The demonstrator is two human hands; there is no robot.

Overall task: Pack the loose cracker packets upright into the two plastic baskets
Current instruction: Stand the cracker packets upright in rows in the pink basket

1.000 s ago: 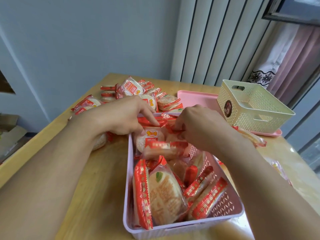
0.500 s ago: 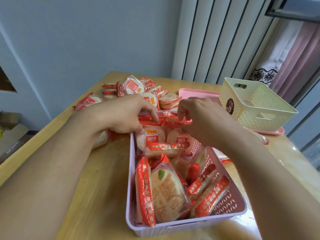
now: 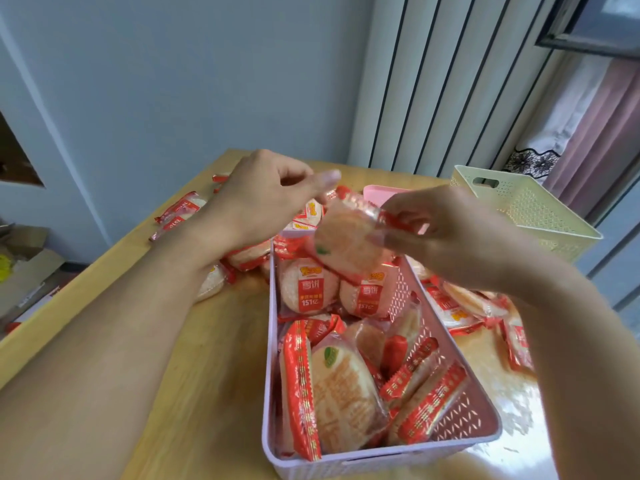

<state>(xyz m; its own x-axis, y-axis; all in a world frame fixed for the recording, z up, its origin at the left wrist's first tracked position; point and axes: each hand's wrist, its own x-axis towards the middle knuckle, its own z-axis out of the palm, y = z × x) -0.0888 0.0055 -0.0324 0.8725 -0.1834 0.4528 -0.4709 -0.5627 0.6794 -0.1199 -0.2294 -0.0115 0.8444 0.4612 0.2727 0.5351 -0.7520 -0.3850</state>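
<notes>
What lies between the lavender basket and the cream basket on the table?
In the head view, loose cracker packets lie on the wooden table between the lavender basket and the cream basket.

The cracker packets (image 3: 346, 386) are clear with red ends bearing gold print (some show a small green leaf). The near basket (image 3: 381, 457) is pale lilac with lattice holes; the far basket (image 3: 526, 209) is cream, on a pink tray (image 3: 377, 194).
</notes>
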